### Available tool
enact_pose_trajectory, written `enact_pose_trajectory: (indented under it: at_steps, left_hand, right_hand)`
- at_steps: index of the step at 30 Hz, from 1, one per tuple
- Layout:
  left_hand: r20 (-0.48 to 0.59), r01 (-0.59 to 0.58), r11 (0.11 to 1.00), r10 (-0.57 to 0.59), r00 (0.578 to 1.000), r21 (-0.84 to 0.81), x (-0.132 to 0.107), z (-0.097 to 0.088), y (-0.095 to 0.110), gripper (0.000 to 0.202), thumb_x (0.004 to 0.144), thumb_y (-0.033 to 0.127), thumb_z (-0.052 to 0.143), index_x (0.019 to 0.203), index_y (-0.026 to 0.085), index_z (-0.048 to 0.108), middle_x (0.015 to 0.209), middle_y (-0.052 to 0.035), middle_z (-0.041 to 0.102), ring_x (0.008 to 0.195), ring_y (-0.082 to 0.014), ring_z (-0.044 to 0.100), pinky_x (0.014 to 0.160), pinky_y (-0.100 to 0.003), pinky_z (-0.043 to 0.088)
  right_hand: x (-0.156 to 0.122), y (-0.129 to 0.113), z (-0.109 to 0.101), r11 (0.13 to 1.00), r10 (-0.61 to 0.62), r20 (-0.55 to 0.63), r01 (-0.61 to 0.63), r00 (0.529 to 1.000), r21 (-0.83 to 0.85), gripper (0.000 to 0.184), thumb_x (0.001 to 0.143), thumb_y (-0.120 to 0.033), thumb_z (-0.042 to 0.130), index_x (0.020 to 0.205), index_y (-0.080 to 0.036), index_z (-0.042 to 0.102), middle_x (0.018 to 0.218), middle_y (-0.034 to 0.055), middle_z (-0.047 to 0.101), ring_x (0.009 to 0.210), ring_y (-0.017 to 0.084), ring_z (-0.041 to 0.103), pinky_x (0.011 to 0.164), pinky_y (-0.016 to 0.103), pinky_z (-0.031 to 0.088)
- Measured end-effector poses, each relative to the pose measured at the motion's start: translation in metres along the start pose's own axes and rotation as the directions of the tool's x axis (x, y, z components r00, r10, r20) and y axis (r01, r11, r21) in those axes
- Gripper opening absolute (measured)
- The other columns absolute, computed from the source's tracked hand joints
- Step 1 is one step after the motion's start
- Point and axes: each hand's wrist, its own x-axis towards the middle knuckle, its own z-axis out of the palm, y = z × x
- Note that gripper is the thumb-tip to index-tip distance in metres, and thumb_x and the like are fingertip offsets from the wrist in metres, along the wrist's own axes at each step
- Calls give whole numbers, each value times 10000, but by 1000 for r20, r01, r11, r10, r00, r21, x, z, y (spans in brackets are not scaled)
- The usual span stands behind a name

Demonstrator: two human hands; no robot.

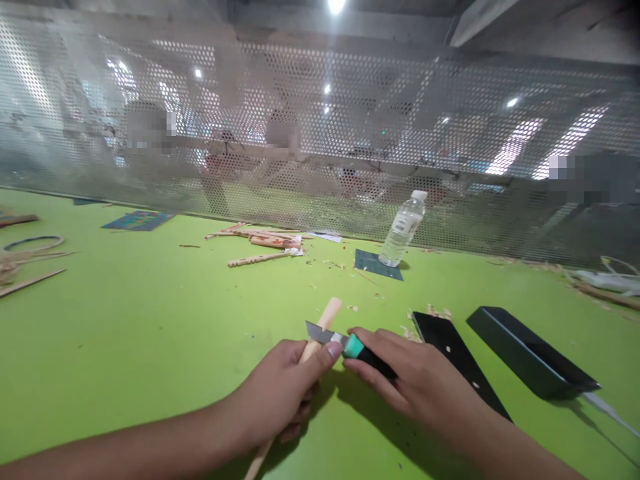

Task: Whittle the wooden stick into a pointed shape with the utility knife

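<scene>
My left hand (285, 383) is wrapped round a pale wooden stick (330, 313) with a flat, wider far end. The stick's thin tail runs out below the hand toward the bottom edge. In my right hand (415, 377) is a carving knife (370, 360) with a black and green handle. Its blade lies across the stick just beyond my left thumb, and that thumb presses against the white part near the blade's base. Some of both hands' fingers are hidden underneath.
A black flat slab (457, 360) and a dark box-like device (530, 350) with a white cable lie at right. A water bottle (403, 230) stands on a dark sheet (367, 261). Carved sticks (260, 259) and shavings lie ahead. A perforated metal screen (310, 167) borders the green table (125, 333).
</scene>
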Motion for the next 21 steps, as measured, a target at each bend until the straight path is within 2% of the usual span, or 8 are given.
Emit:
enact_pose_trajectory:
  at_steps: [4, 5, 6, 8, 10, 12, 17, 21]
  left_hand:
    - [-28, 28, 999, -28, 999, -23, 0, -3, -2, 512, 874, 718, 650, 858, 247, 451, 530, 141, 328, 385, -31, 191, 300, -116, 220]
    - [-18, 30, 999, -30, 999, -21, 0, -5, -3, 503, 891, 711, 632, 849, 244, 449, 534, 136, 342, 384, -30, 200, 301, -120, 230]
    - [-2, 36, 999, -36, 999, -17, -1, -6, -4, 499, 906, 703, 617, 835, 242, 440, 536, 131, 357, 381, -30, 210, 300, -126, 240]
    - [22, 53, 999, -53, 998, -5, -3, -8, -6, 498, 923, 688, 606, 810, 244, 410, 532, 127, 373, 377, -30, 222, 297, -134, 256]
    - [19, 66, 998, -66, 998, -13, -4, -8, -5, 479, 935, 658, 614, 822, 248, 393, 533, 134, 366, 380, -29, 219, 299, -132, 262]
    - [16, 69, 997, -69, 998, -33, -4, -7, -3, 451, 945, 624, 621, 847, 252, 386, 540, 143, 353, 387, -30, 213, 302, -127, 274]
    - [47, 57, 996, -54, 997, -67, -3, -4, -2, 439, 931, 609, 641, 895, 262, 376, 552, 151, 366, 390, -31, 205, 301, -122, 298]
    - [71, 46, 996, -41, 997, -71, -3, -6, -2, 460, 907, 634, 663, 932, 263, 392, 551, 151, 366, 391, -31, 214, 303, -117, 295]
  right_hand:
    - [3, 3, 2, 998, 50, -58, -52, 997, -34, 506, 1101, -534, 334, 1187, -182, 687, 944, 105, 776, 763, 247, 758, 652, 376, 594]
    - [5, 10, 1, 997, 69, -73, -72, 995, -31, 513, 1095, -553, 341, 1165, -196, 701, 927, 97, 779, 731, 237, 750, 622, 364, 591]
    - [7, 19, -2, 988, 149, -138, -154, 979, -26, 522, 1091, -564, 341, 1123, -206, 719, 886, 84, 781, 656, 213, 731, 574, 340, 577]
    - [9, 38, -9, 971, 223, -210, -237, 952, -40, 544, 1100, -530, 323, 994, -192, 736, 714, 72, 746, 487, 187, 655, 447, 309, 506]
    - [11, 52, -16, 960, 254, -252, -275, 934, -51, 464, 1083, -505, 410, 1014, -182, 737, 821, 108, 780, 596, 226, 710, 501, 333, 529]
    - [11, 54, -19, 966, 237, -249, -255, 939, -41, 417, 1080, -483, 441, 1051, -188, 734, 902, 103, 795, 695, 233, 743, 576, 336, 553]
    - [9, 35, -10, 990, 142, -166, -143, 976, 5, 371, 1070, -465, 470, 1106, -201, 728, 1010, 88, 808, 815, 223, 764, 706, 335, 589]
    - [7, 28, -4, 994, 111, -153, -107, 982, 36, 370, 1064, -450, 478, 1201, -192, 704, 1124, 111, 800, 949, 248, 771, 789, 360, 600]
